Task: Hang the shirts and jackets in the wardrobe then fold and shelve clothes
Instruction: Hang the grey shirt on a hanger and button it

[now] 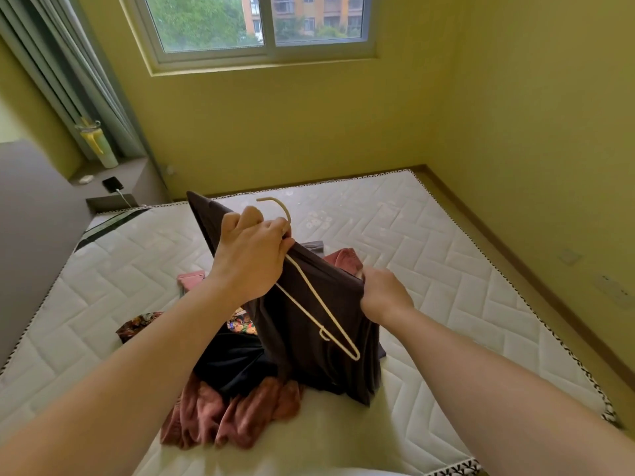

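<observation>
Head view: beyond the bed's far left corner, a ledge (137, 173) carries a pale bottle (103, 149) and a dark phone (111, 183) on a charging lead. On the mattress (446, 269), around the middle and reaching toward its near edge, lies the pile waiting to be sorted. A rust-pink garment (226, 417) sits nearest the near edge, with a black printed garment (233, 359) on top of it.

The left hand (252, 259) is raised above this pile. Its fingers are curled round the neck of a cream hanger (311, 286) just below the hook, and they pinch the top of a dark shirt (319, 359) along with it. One arm of the hanger slopes down to the right, bare against the outside of the cloth. The other arm is hidden, and I cannot tell whether it is already inside the shirt.

To the right, the right hand (383, 293) is clamped on a bunched fold at the shirt's upper edge, probably a shoulder. The shirt hangs between the two hands, its lower part resting on the pile and the mattress.

The step in hand looks like dressing the hanger, early in the hanging stage, with folding not yet begun. The next move calls for the left hand to hold the hanger firm. The right hand then needs to open the neck or shoulder and draw it over the bare arm so the shirt sits evenly. No wardrobe is in view.
</observation>
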### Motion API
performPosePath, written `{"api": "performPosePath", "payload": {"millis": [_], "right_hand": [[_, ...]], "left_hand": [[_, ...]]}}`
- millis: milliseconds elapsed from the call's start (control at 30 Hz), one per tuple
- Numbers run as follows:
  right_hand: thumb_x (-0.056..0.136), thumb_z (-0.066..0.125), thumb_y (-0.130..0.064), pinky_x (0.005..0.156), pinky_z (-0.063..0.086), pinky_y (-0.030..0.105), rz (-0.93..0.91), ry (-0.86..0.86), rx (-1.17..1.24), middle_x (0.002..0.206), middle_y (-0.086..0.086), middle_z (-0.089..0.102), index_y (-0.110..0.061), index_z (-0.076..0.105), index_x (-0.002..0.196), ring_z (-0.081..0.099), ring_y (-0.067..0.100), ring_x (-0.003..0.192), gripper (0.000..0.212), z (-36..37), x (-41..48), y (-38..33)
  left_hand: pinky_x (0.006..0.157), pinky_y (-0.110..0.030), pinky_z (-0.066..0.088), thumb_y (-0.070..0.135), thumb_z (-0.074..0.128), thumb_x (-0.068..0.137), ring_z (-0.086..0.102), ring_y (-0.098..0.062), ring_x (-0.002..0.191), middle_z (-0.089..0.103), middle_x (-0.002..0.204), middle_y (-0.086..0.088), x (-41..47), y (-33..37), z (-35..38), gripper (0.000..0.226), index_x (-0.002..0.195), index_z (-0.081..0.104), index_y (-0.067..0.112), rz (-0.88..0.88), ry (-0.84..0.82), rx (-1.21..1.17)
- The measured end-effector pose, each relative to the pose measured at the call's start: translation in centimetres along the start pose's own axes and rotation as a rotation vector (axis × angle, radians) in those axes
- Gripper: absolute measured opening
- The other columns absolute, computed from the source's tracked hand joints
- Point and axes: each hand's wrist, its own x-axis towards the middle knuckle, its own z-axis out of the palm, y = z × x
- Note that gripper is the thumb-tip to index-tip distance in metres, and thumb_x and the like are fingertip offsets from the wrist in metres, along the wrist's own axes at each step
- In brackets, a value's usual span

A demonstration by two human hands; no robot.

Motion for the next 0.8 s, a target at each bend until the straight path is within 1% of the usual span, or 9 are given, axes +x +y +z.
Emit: {"api": "performPosePath", "payload": {"millis": [100, 133, 200, 267, 400, 533, 633, 700, 800], "right_hand": [[0.090, 0.057, -0.007, 0.075, 0.056, 0.039, 0.045, 0.069, 0.018, 0.101, 0.006, 0.059, -0.019, 0.056, 0.099, 0.061, 0.027, 0.089, 0.015, -0.6, 0.5, 1.1], [0.090, 0.057, -0.007, 0.075, 0.055, 0.038, 0.051, 0.056, 0.037, 0.101, 0.006, 0.059, -0.019, 0.056, 0.099, 0.061, 0.027, 0.090, 0.016, -0.9, 0.7, 1.2], [0.088, 0.057, -0.006, 0.074, 0.051, 0.035, 0.053, -0.012, 0.119, 0.097, 0.004, 0.058, -0.020, 0.052, 0.097, 0.060, 0.028, 0.094, 0.018, -1.7, 1.4, 1.5], [0.087, 0.064, -0.013, 0.070, 0.049, 0.033, 0.039, -0.086, 0.200, 0.093, 0.000, 0.057, -0.023, 0.047, 0.090, 0.059, 0.025, 0.091, 0.020, -2.7, 1.9, 1.8], [0.077, 0.080, -0.046, 0.059, 0.041, 0.023, -0.047, -0.106, 0.313, 0.089, -0.009, 0.060, -0.028, 0.052, 0.088, 0.057, 0.009, 0.080, 0.035, -5.5, 1.9, 2.3], [0.074, 0.076, -0.060, 0.059, 0.042, 0.023, -0.084, -0.186, 0.149, 0.089, -0.010, 0.060, -0.030, 0.057, 0.084, 0.057, 0.009, 0.081, 0.037, -8.1, 1.8, 2.9], [0.075, 0.069, -0.069, 0.059, 0.039, 0.026, -0.079, -0.208, 0.138, 0.078, -0.006, 0.060, -0.025, 0.058, 0.074, 0.057, 0.012, 0.074, 0.046, -9.2, 1.6, 3.1], [0.079, 0.067, -0.068, 0.058, 0.036, 0.026, -0.078, -0.159, 0.228, 0.065, -0.005, 0.052, -0.021, 0.052, 0.063, 0.051, 0.013, 0.063, 0.052, -9.5, 1.4, 2.8], [0.083, 0.061, -0.068, 0.055, 0.038, 0.026, -0.093, -0.085, 0.382, 0.056, -0.003, 0.049, -0.015, 0.057, 0.060, 0.050, 0.012, 0.054, 0.058, -9.8, 1.3, 1.6]], "left_hand": [[0.110, -0.040, 0.019, 0.034, 0.050, 0.101, 0.048, -0.016, 0.114, 0.064, 0.087, 0.011, 0.6, -0.4, 0.4, 0.017, 0.100, 0.063, 0.023, 0.015, -0.023, -0.103], [0.112, -0.039, 0.026, 0.032, 0.050, 0.101, 0.053, -0.017, 0.109, 0.061, 0.085, 0.010, 0.9, -0.4, 0.5, 0.016, 0.100, 0.061, 0.021, 0.021, -0.047, -0.195], [0.087, -0.034, 0.046, 0.029, 0.048, 0.103, 0.062, -0.022, 0.088, 0.056, 0.082, 0.009, 1.2, -0.2, 0.5, 0.013, 0.103, 0.057, 0.019, -0.002, -0.113, -0.348], [0.071, -0.032, 0.047, 0.030, 0.045, 0.104, 0.065, -0.023, 0.077, 0.061, 0.082, 0.007, 1.5, -0.1, 0.3, 0.013, 0.110, 0.053, 0.022, -0.015, -0.118, -0.344], [0.079, -0.038, 0.050, 0.029, 0.045, 0.104, 0.067, -0.027, 0.084, 0.071, 0.094, 0.000, 2.3, -1.1, -0.3, 0.020, 0.122, 0.052, 0.023, -0.016, -0.103, -0.320], [0.087, -0.040, 0.051, 0.030, 0.047, 0.103, 0.065, -0.025, 0.094, 0.071, 0.095, 0.003, 3.0, -1.8, -0.8, 0.021, 0.122, 0.054, 0.025, -0.049, -0.149, -0.349], [0.079, -0.036, 0.050, 0.033, 0.049, 0.101, 0.065, -0.021, 0.089, 0.065, 0.085, 0.011, 3.2, -1.6, -0.7, 0.018, 0.118, 0.055, 0.031, -0.040, -0.184, -0.396], [0.071, -0.031, 0.045, 0.043, 0.052, 0.097, 0.064, -0.016, 0.083, 0.060, 0.076, 0.019, 3.1, -1.2, -0.6, 0.018, 0.114, 0.055, 0.036, -0.031, -0.203, -0.449], [0.068, -0.029, 0.041, 0.080, 0.045, 0.081, 0.056, -0.007, 0.075, 0.054, 0.066, 0.022, 3.0, 0.0, -0.4, 0.054, 0.119, 0.060, 0.044, 0.046, -0.225, -0.389]]}}
